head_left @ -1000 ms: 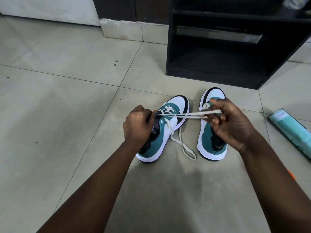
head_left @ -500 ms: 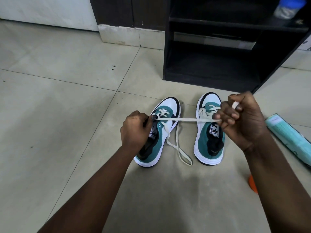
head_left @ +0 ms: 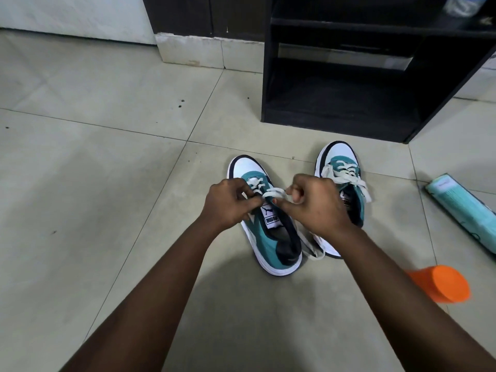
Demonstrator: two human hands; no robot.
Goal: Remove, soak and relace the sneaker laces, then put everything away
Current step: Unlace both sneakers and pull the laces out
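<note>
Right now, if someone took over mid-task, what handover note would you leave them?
Left hand and right hand both pinch the white lace over the left sneaker.
Right sneaker stands beside it, laced, ends loose.
Both shoes sit on the floor before the black shelf.
Left: finish this lacing, then put everything away.

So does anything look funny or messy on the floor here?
A little. An orange cylinder lies tipped on its side on the tiles, and a teal box lies askew nearby. The right sneaker's lace hangs loose and untied. Nothing looks spilled or broken.
</note>
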